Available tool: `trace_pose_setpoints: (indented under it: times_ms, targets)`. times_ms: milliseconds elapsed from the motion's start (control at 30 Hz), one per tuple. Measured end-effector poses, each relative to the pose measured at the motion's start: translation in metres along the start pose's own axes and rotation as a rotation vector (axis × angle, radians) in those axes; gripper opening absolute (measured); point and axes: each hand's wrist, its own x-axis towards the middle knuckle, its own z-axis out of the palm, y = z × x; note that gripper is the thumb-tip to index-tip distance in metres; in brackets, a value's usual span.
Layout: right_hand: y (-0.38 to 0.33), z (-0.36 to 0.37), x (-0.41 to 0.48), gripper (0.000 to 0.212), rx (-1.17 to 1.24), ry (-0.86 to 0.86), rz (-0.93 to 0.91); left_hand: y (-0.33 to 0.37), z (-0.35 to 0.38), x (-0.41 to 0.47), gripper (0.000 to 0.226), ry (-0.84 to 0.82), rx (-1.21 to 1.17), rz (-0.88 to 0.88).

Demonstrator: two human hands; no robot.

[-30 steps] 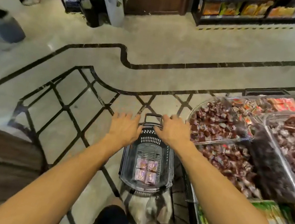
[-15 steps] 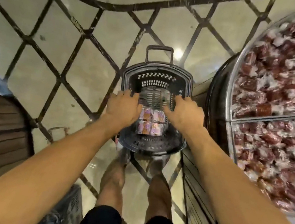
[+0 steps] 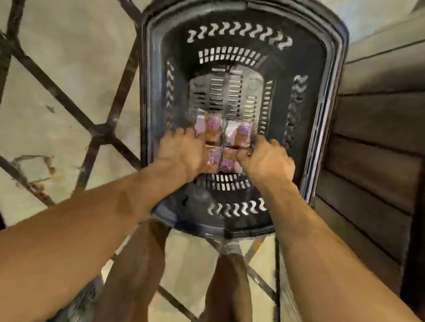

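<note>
Deep in the black basket (image 3: 325, 100), the left hand (image 3: 179, 152) and right hand (image 3: 270, 162) curl their fingers round opposite edges of the purple packets (image 3: 225, 143) lying between them on its slotted bottom.

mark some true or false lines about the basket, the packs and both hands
1. The left hand and right hand reach inside the basket. True.
2. The packs lie on the floor beside the basket. False: they lie on the basket's bottom.
3. The basket is white wire. False: it is dark slotted plastic.
4. The packs sit between the two hands. True.
5. Wood panelling stands left of the basket. False: the panelling is on its right.
</note>
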Motion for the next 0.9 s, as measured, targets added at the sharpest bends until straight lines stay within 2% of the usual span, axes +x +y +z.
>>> trace_pose_setpoints:
  times_ms: [167, 333, 400, 500, 567, 700, 900]
  targets:
    - [0.004, 0.039, 0.053, 0.063, 0.046, -0.046, 0.059, 0.010, 0.042, 0.038, 0.038, 0.002, -0.125, -0.047]
    - [0.003, 0.074, 0.096, 0.058, 0.183, 0.064, 0.097, 0.024, 0.077, 0.090, 0.037, 0.136, -0.488, -0.116]
    - [0.004, 0.086, 0.112, 0.058, 0.277, 0.111, 0.122, 0.030, 0.095, 0.110, 0.057, 0.182, -0.648, -0.223]
    - [0.005, 0.102, 0.133, 0.054, 0.497, 0.127, 0.187, 0.041, 0.105, 0.132, 0.091, 0.121, -0.858, -0.364]
    - [0.006, 0.110, 0.142, 0.051, 0.592, 0.120, 0.230, 0.046, 0.102, 0.144, 0.099, 0.081, -0.973, -0.477]
    - [0.009, 0.122, 0.157, 0.052, 0.709, 0.108, 0.263, 0.051, 0.107, 0.163, 0.095, 0.150, -1.106, -0.655]
    - [0.012, 0.134, 0.164, 0.051, 0.743, 0.181, 0.288, 0.044, 0.126, 0.166, 0.064, 0.250, -1.095, -0.692]
